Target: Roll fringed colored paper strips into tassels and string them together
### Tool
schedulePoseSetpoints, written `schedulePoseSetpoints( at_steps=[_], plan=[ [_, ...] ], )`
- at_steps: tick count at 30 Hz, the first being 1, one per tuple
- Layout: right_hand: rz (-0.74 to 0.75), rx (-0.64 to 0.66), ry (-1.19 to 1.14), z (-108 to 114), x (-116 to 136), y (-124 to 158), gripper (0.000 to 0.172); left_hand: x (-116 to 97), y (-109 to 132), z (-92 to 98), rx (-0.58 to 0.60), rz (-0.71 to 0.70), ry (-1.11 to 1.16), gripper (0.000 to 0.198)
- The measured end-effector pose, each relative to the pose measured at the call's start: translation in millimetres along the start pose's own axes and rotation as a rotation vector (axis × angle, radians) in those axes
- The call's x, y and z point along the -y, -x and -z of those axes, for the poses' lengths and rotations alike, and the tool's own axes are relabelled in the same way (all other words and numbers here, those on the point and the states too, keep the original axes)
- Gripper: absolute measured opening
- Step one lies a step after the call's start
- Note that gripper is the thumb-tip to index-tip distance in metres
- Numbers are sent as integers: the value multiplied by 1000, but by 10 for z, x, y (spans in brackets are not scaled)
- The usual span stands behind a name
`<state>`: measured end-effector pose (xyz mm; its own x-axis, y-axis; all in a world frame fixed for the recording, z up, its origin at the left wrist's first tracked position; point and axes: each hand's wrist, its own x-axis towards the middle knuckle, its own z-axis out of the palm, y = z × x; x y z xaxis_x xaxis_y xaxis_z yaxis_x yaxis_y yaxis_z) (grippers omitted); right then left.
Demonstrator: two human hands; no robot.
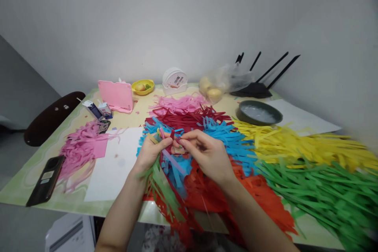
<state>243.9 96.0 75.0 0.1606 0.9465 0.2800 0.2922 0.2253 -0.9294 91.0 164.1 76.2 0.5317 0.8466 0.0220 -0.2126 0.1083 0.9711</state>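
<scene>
My left hand (150,151) is closed around the gathered top of a bundle of paper strips (162,185), whose green, red and pale ends hang over the table's near edge. Close beside it, my right hand (208,153) pinches a small end of a dark red paper strip (178,140) between thumb and fingers. Under and around both hands lie fringed paper strips: blue (228,138), orange-red (260,193) and dark red (177,120). My fingers partly hide how the strips join.
Yellow fringe (310,145) and green fringe (330,187) cover the right side. Behind stand a dark bowl (260,112), bagged fruit (214,93), a white holder (175,86) and a pink tablet case (116,95). Pink fringe (78,143), white paper (110,173) and a phone (45,181) lie left.
</scene>
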Motion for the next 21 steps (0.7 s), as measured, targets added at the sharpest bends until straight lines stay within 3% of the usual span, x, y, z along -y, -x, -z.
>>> schedulePoseSetpoints(
  at_steps=[16,21],
  plan=[
    [28,-9,41,25,12,-3,15,50,-11,21,27,0,-6,37],
    [-40,67,-2,43,-22,-17,18,117,9,12,-69,-85,-177,28]
  ],
)
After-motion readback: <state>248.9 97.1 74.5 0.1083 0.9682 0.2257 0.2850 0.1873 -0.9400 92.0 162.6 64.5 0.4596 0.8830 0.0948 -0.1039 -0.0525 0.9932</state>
